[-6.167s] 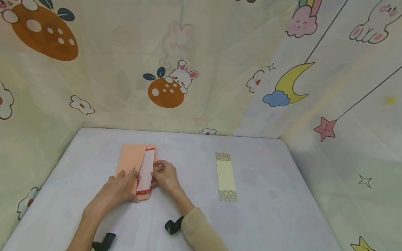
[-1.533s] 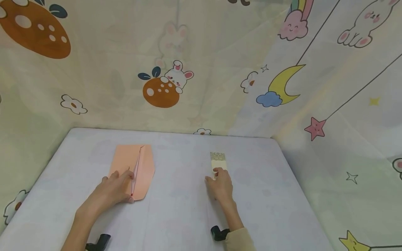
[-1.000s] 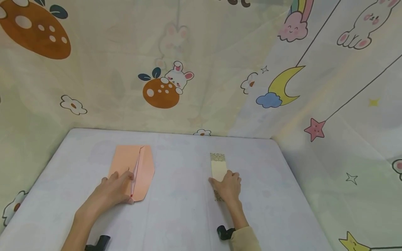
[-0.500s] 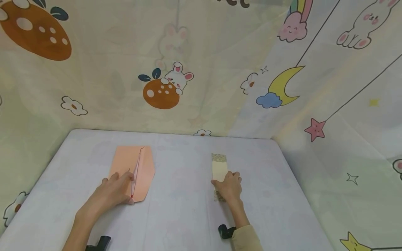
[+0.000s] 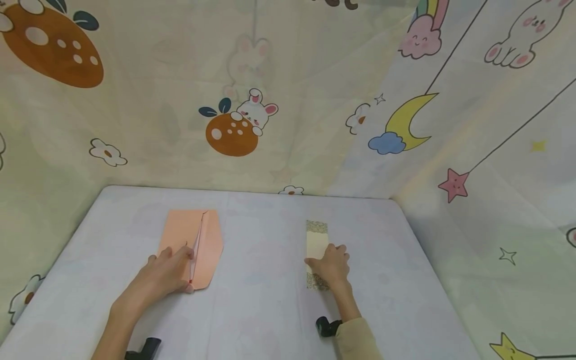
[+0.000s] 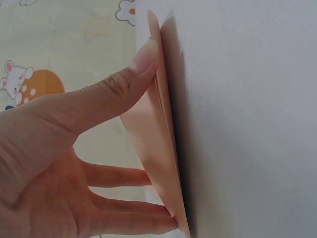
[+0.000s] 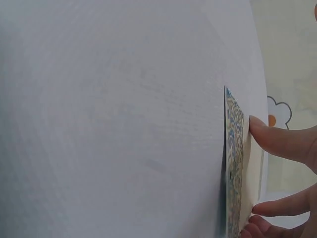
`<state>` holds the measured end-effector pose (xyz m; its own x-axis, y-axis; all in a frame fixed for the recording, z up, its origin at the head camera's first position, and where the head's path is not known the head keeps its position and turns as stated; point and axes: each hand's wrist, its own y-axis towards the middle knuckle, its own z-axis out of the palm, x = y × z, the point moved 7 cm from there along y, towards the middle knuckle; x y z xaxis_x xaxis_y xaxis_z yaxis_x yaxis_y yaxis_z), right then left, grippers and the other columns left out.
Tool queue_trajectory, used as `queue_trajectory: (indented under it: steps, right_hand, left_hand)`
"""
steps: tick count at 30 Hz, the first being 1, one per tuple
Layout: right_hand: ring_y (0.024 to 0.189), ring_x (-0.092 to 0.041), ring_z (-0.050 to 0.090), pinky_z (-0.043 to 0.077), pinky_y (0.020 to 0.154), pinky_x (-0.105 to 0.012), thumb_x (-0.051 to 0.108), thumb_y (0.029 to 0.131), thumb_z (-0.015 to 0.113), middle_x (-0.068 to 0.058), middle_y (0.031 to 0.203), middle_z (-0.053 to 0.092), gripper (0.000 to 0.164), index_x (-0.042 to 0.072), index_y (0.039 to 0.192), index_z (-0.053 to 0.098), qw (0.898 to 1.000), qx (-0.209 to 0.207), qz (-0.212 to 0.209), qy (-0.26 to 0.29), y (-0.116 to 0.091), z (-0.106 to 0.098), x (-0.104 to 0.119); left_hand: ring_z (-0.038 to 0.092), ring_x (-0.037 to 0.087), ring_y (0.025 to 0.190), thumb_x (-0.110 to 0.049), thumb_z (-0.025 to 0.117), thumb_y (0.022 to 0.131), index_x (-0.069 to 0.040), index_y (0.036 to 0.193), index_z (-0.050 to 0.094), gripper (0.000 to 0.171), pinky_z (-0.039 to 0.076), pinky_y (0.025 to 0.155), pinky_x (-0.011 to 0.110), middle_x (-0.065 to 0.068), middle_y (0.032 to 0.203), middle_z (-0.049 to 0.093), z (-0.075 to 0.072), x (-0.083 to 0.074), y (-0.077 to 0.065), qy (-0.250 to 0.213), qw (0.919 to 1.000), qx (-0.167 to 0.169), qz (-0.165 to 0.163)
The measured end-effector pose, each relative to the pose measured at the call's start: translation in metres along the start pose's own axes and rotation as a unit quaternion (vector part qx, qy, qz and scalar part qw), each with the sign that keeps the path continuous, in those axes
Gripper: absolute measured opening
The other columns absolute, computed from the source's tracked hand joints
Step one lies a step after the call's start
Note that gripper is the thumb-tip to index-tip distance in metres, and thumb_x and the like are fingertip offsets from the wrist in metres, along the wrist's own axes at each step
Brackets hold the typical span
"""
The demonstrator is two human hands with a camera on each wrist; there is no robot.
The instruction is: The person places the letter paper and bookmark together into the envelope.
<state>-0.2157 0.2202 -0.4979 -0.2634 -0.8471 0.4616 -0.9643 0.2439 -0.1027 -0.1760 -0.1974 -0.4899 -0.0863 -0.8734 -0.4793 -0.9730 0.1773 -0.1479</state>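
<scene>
A peach paper envelope (image 5: 209, 247) lies on the left of the table, a sliver of white paper with a red end showing in the gap beside its flap. My left hand (image 5: 166, 272) rests across its near left part, fingers outstretched. In the left wrist view the thumb (image 6: 143, 57) lies on the envelope near one end and the fingertips touch farther along. To the right, a cream bookmark (image 5: 316, 242) has gold-patterned bands at both ends. My right hand (image 5: 333, 265) holds it across its width, thumb (image 7: 277, 141) on one edge and curled fingers on the other; the palm hides part of it.
The white-covered table (image 5: 265, 260) has a stretch of cloth between envelope and bookmark. A cartoon-printed curtain (image 5: 306, 140) rises along its back and sides. Black camera mounts stick out at the left wrist (image 5: 146, 347) and the right wrist (image 5: 327, 327).
My right hand has left the envelope, whose flap now covers most of the white paper, and taken the bookmark by its edges. The bookmark has shifted slightly right and straightened. My left hand stays put.
</scene>
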Motion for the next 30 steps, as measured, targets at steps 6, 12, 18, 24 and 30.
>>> queue_trajectory:
  steps: [6, 12, 18, 24, 30]
  right_hand:
    - [0.095, -0.041, 0.049, 0.050, 0.069, -0.054, 0.036, 0.076, 0.089, -0.030, 0.109, 0.048, 0.073, -0.015, 0.117, 0.057, 1.000, 0.000, -0.003, 0.004, 0.001, -0.002, 0.000]
    - [0.090, -0.037, 0.051, 0.049, 0.068, -0.052, 0.035, 0.076, 0.089, -0.030, 0.110, 0.047, 0.074, -0.014, 0.120, 0.056, 1.000, 0.004, 0.001, 0.016, 0.000, -0.003, 0.000]
    - [0.100, -0.046, 0.059, 0.053, 0.077, -0.059, 0.033, 0.081, 0.086, -0.035, 0.119, 0.052, 0.080, -0.015, 0.135, 0.050, 1.000, -0.003, 0.013, 0.021, 0.002, -0.004, -0.006]
    - [0.114, -0.053, 0.060, 0.053, 0.086, -0.063, 0.026, 0.083, 0.084, -0.038, 0.126, 0.059, 0.074, -0.016, 0.135, 0.052, 0.999, -0.015, 0.009, 0.050, 0.003, -0.008, -0.009]
    - [0.113, -0.051, 0.063, 0.055, 0.085, -0.060, 0.016, 0.086, 0.078, -0.036, 0.122, 0.064, 0.063, -0.016, 0.135, 0.053, 0.995, -0.013, 0.013, 0.097, 0.002, -0.011, -0.015]
  left_hand:
    - [0.052, 0.044, 0.090, -0.038, 0.095, 0.066, -0.018, 0.130, 0.057, 0.078, 0.047, 0.069, 0.053, 0.028, 0.122, 0.055, 0.000, -0.001, 0.001, 0.002, 1.0000, 0.000, 0.000]
    - [0.052, 0.045, 0.091, -0.038, 0.096, 0.066, -0.017, 0.130, 0.057, 0.078, 0.047, 0.070, 0.053, 0.031, 0.124, 0.054, 0.000, -0.002, 0.001, 0.005, 1.0000, 0.003, -0.004]
    - [0.052, 0.043, 0.089, -0.038, 0.095, 0.066, -0.019, 0.129, 0.057, 0.076, 0.046, 0.068, 0.050, 0.028, 0.122, 0.055, -0.001, -0.002, 0.000, -0.001, 1.0000, 0.000, -0.002]
    - [0.052, 0.044, 0.091, -0.038, 0.095, 0.066, -0.018, 0.129, 0.057, 0.076, 0.047, 0.070, 0.054, 0.030, 0.125, 0.054, -0.002, -0.002, -0.001, 0.001, 1.0000, -0.002, -0.004]
    - [0.053, 0.045, 0.090, -0.039, 0.095, 0.066, -0.018, 0.129, 0.057, 0.076, 0.047, 0.070, 0.053, 0.031, 0.125, 0.054, -0.001, -0.001, -0.001, 0.000, 1.0000, -0.001, -0.002]
